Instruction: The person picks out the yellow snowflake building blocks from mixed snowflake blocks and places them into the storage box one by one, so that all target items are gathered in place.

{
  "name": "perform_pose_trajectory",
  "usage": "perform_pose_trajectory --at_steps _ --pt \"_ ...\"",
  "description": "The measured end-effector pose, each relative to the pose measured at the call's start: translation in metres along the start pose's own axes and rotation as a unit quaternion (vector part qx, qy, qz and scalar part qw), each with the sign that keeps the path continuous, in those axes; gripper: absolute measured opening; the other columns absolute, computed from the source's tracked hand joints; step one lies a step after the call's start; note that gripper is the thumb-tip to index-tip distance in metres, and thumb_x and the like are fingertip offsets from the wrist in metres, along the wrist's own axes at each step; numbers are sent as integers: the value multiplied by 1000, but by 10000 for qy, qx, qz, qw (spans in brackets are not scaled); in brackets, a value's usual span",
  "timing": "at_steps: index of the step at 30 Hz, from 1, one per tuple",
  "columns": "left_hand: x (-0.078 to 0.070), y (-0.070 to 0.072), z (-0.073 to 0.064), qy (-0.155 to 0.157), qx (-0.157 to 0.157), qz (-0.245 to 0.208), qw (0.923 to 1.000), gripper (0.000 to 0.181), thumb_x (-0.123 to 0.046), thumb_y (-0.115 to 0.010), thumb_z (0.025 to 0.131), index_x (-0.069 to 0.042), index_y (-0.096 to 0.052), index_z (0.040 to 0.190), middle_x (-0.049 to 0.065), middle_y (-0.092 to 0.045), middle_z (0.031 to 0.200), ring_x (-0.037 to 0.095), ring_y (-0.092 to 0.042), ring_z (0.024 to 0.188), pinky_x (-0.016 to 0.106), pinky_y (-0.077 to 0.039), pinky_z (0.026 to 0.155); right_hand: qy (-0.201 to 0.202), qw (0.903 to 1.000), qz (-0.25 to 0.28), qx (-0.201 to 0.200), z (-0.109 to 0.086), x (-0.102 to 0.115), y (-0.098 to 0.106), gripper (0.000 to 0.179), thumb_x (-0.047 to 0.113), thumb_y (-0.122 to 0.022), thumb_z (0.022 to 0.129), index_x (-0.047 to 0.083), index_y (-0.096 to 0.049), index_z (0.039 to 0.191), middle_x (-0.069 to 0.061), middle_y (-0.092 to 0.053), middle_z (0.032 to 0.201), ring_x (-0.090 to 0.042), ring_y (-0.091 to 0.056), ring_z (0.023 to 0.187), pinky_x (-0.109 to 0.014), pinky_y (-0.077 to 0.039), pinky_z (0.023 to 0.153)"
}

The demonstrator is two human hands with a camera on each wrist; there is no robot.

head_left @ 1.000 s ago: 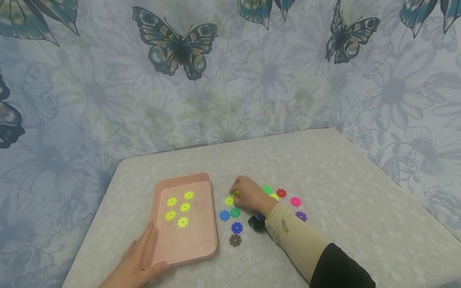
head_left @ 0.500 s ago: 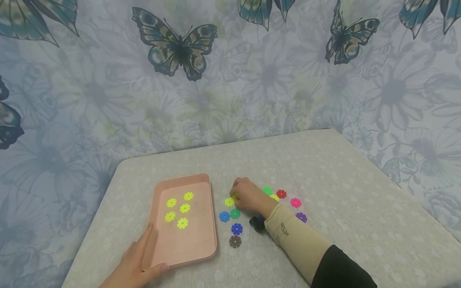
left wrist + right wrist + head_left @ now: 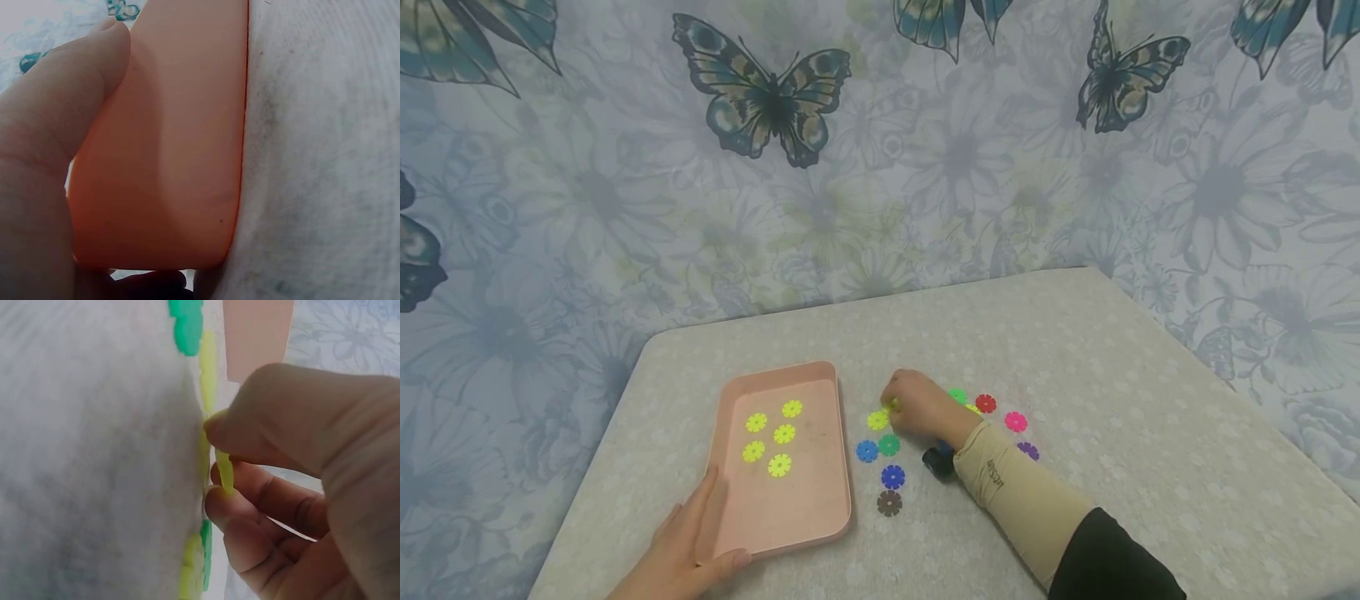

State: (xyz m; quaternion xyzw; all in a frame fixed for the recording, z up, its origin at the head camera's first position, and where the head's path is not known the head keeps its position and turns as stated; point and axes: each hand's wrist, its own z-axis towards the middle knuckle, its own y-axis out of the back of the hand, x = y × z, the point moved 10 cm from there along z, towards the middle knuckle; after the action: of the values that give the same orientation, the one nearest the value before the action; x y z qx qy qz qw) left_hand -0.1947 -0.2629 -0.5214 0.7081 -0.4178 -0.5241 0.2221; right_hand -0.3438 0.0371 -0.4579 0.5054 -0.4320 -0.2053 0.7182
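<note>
In the head view my right hand (image 3: 921,408) is over the table, right of the tray. Its thumb and fingers pinch a yellow snowflake disc (image 3: 225,470), seen edge-on in the right wrist view. Just beside it lies another yellow disc (image 3: 877,419). My left hand (image 3: 681,542) grips the near left corner of a shallow pink tray (image 3: 805,521), thumb at the near wall and fingers along the left side. Several yellow discs (image 3: 784,433) lie flat inside the tray. The left wrist view shows the thumb (image 3: 94,62) against the tray wall.
Loose discs surround the right hand: light blue (image 3: 867,451), green (image 3: 889,445), dark blue (image 3: 892,477), brown (image 3: 890,503), red (image 3: 986,403), pink (image 3: 1016,422) and purple (image 3: 1028,451). Others are partly hidden by the arm. A patterned wall (image 3: 880,167) rises behind the table.
My right hand has barely shifted, slightly to the right, with the yellow disc still between its fingertips. My left hand and the tray stay in place.
</note>
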Motion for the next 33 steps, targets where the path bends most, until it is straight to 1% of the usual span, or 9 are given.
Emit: perform_pose_trajectory --at_steps 3,6,8,12,15,20,26,29,33 --pt "-1 0 0 -1 -9 1 10000 127 -64 -72 87 -16 17 164 26 -3 171 68 0 146 83 -7 112 -19 9999 112 -63 1 -2 2 19 -2 -71 81 5 -79 96 -5 -69 97 -18 -60 88 -34 -55 81" --pt "1 0 0 97 3 53 9999 128 -66 -71 86 -18 19 164 26 -3 171 68 0 145 83 -8 112 8 9999 113 -112 2 -3 2 15 0 -71 81 7 -77 92 -2 -66 90 -15 -54 81 -30 -51 74" --pt "2 -1 0 169 13 102 9998 129 -69 -71 86 -18 20 163 26 -3 171 69 -1 145 83 -9 111 25 9999 94 -137 2 -3 2 14 0 -71 82 7 -77 93 -1 -65 88 -14 -52 79 -28 -49 72" --pt "3 -1 1 182 29 123 9998 129 -69 -70 86 -18 20 163 27 -3 170 69 0 144 84 -10 110 -15 9996 198 -175 2 -4 2 19 1 -72 83 5 -79 100 -3 -70 92 -14 -57 82 -31 -54 76" --pt "3 -1 1 128 26 85 9999 128 -67 -71 87 -18 20 163 26 -3 170 69 0 145 83 -9 111 -89 9991 375 -200 2 -5 3 23 4 -73 85 3 -79 107 -8 -74 101 -19 -65 91 -36 -58 84" --pt "3 0 0 79 37 20 10000 127 -65 -71 87 -18 19 163 26 -3 171 68 1 146 83 -7 112 -406 9954 846 -172 1 -12 0 29 12 -73 89 4 -76 117 -9 -75 113 -23 -69 104 -41 -59 93" --pt "4 0 0 120 44 35 9999 127 -66 -70 87 -18 19 164 25 -2 171 69 1 145 83 -8 112 -773 9901 1163 -128 0 -19 -3 31 16 -74 90 7 -75 119 -7 -74 114 -21 -68 104 -40 -58 93" --pt "5 -1 1 190 55 62 9998 127 -69 -69 87 -18 18 164 24 -1 171 69 1 145 84 -10 111 -755 9894 1226 -209 2 -16 1 32 15 -74 89 7 -75 119 -7 -74 114 -20 -67 101 -39 -58 90" --pt "4 0 1 148 43 45 9999 126 -70 -68 87 -19 18 164 23 -1 172 68 1 146 83 -10 113 -619 9888 1331 -284 5 -5 6 32 15 -74 88 6 -76 119 -7 -74 113 -18 -66 98 -37 -59 86"
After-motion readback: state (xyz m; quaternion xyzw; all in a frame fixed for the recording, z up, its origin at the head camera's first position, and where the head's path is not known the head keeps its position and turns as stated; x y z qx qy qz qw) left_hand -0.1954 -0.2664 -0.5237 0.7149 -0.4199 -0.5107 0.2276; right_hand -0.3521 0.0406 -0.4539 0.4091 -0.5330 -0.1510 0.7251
